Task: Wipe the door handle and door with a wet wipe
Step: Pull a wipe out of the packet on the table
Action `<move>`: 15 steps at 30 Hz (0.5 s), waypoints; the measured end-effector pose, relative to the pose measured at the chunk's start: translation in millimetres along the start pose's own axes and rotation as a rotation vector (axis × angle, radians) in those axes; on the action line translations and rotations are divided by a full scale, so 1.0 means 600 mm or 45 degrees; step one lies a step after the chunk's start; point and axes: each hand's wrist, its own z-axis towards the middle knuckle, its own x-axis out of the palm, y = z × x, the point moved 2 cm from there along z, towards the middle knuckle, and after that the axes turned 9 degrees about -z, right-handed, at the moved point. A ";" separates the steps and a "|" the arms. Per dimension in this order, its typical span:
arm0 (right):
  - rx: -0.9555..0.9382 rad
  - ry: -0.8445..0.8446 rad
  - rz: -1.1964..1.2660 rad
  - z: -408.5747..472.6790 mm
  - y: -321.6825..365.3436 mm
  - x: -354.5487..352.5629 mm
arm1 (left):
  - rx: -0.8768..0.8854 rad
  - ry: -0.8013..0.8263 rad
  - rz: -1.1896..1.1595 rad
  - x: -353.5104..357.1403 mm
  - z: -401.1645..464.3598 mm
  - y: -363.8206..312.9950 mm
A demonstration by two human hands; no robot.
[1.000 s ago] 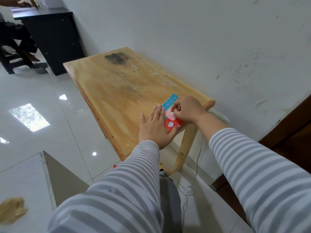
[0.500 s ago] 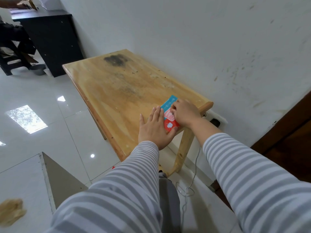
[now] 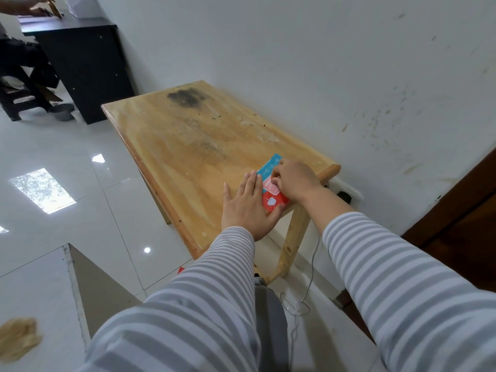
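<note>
A blue and red wet wipe pack (image 3: 272, 196) lies flat near the right corner of a wooden table (image 3: 188, 146). My left hand (image 3: 248, 206) rests flat beside the pack, fingers straight, pressing its left edge and lower corner. My right hand (image 3: 294, 179) sits on top of the pack with fingers curled, pinching at its flap in the middle. The brown door (image 3: 464, 224) shows at the far right edge; its handle is out of view.
A white wall (image 3: 322, 63) runs behind the table. A socket and a white cable (image 3: 311, 277) hang below the table's right corner. A black desk (image 3: 86, 63) with a seated person stands far left. A grey board (image 3: 99, 288) leans on the glossy floor.
Both hands stay on the pack; my right hand's fingers have shifted slightly on the flap. The view has moved a little.
</note>
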 end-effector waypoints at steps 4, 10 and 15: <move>-0.025 -0.087 -0.082 -0.011 0.001 0.008 | 0.001 0.000 0.008 0.000 0.001 0.000; -0.004 -0.084 0.077 -0.011 -0.009 0.000 | -0.001 -0.005 0.009 0.002 -0.001 0.000; -0.068 0.006 0.012 -0.002 -0.009 -0.007 | 0.000 0.004 0.022 0.001 0.000 -0.001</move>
